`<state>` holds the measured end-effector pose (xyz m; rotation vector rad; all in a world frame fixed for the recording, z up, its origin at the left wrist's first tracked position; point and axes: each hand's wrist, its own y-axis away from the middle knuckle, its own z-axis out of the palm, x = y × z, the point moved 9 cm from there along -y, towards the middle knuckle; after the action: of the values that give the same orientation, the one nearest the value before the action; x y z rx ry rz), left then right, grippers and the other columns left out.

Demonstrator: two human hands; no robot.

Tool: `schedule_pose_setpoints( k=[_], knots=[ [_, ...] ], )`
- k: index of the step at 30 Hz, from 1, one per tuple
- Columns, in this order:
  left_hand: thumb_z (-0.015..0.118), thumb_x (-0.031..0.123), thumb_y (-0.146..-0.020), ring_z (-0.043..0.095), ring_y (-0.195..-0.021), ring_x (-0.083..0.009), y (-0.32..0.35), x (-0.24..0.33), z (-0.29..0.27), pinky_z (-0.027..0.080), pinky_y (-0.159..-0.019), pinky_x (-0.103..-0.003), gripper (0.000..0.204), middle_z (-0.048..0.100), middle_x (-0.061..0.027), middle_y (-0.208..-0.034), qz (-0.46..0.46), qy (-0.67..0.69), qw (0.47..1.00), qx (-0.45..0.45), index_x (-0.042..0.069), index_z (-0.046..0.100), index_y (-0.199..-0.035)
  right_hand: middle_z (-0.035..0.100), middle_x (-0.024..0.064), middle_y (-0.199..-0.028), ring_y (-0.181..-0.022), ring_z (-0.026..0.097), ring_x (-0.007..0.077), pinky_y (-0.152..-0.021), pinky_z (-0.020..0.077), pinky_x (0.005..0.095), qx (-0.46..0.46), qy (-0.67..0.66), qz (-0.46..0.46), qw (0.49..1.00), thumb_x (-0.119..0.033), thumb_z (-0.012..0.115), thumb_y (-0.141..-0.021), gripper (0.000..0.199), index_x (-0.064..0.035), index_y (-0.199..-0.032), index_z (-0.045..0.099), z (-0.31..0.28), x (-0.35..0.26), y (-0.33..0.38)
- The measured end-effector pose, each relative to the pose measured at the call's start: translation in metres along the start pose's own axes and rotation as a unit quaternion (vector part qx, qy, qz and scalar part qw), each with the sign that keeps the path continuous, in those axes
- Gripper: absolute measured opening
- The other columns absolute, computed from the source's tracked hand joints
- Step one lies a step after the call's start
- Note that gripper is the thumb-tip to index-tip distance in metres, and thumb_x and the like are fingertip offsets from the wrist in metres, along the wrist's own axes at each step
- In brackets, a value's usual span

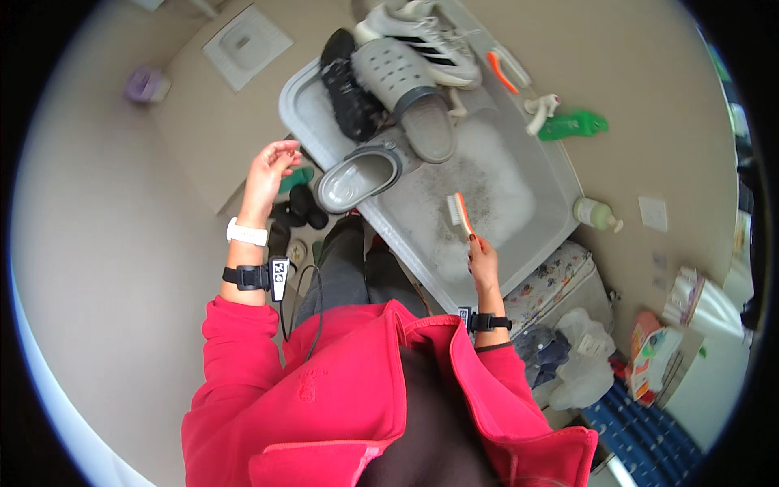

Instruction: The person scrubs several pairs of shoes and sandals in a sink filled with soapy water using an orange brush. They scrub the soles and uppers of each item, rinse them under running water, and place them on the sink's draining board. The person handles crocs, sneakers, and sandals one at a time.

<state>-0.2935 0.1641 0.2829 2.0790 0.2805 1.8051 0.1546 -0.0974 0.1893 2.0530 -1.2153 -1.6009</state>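
My right hand grips an orange-and-white scrubbing brush by its handle, its white bristles above soapy water in a large grey sink. My left hand is raised left of the sink, fingers loosely bent and apart, with nothing in it. Nearest to it, a grey clog sits tilted on the sink's near left edge. A second grey clog lies beyond, partly over the suds. Beside that are a wet black shoe with foam on it and white sneakers with black stripes.
Along the right rim stand a tap, a green bottle, a pale pump bottle and another orange-and-white brush. Dark shoes lie on the floor below my left hand. A plastic bag sits at lower right.
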Motion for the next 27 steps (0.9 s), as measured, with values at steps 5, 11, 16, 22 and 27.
schedule_pose_setpoints(
  k=[5,11,16,22,27],
  knots=[
    [0.054,0.016,-0.099,0.065,-0.097,-0.0129,0.078,-0.038,-0.06,0.049,-0.083,-0.026,0.025,0.069,-0.0053,-0.108,-0.047,0.015,0.993,0.112,0.005,0.064,-0.119,0.044,-0.0053,-0.065,-0.048,0.037,0.005,-0.044,0.0307,0.0236,-0.132,-0.138,0.023,0.981,-0.029,0.058,-0.1,0.028,-0.0022,-0.107,0.064,0.042,-0.025,-0.008],
    [0.052,0.014,-0.1,0.065,-0.097,-0.0129,0.152,-0.103,-0.1,0.049,-0.084,-0.026,0.024,0.068,-0.005,-0.107,-0.101,0.036,0.979,0.173,0.005,0.064,-0.119,0.049,-0.0032,-0.069,-0.051,0.041,0.0066,-0.046,0.0353,0.0255,-0.062,-0.051,0.02,0.997,-0.018,0.062,-0.095,0.025,-0.002,-0.114,0.057,0.081,0.007,-0.031],
    [0.053,0.015,-0.1,0.065,-0.097,-0.0131,0.183,-0.163,-0.124,0.049,-0.084,-0.026,0.024,0.068,-0.0047,-0.107,-0.137,0.104,0.966,0.194,0.007,0.065,-0.118,0.056,0.002,-0.08,-0.069,0.05,0.0104,-0.062,0.0424,0.0273,0.024,0.004,-0.064,0.998,-0.011,0.061,-0.094,0.03,-0.0025,-0.121,0.054,0.117,0.032,-0.039],
    [0.052,0.016,-0.1,0.065,-0.097,-0.0139,0.186,-0.253,-0.143,0.05,-0.084,-0.028,0.024,0.068,-0.0043,-0.105,-0.181,0.123,0.958,0.185,0.007,0.064,-0.118,0.069,0.0089,-0.105,-0.095,0.062,0.0194,-0.087,0.0478,0.0331,0.097,0.087,-0.238,0.962,-0.003,0.051,-0.097,0.023,-0.0039,-0.115,0.066,0.13,0.011,-0.026],
    [0.05,0.016,-0.101,0.065,-0.094,-0.0138,0.177,-0.35,-0.165,0.05,-0.083,-0.028,0.024,0.069,-0.0045,-0.103,-0.23,0.139,0.947,0.178,0.007,0.064,-0.118,0.071,0.0115,-0.099,-0.091,0.064,0.0223,-0.084,0.0499,0.0345,0.18,0.205,-0.302,0.913,-0.004,0.053,-0.097,0.019,0.0006,-0.102,0.07,0.126,-0.016,-0.007]
  ],
)
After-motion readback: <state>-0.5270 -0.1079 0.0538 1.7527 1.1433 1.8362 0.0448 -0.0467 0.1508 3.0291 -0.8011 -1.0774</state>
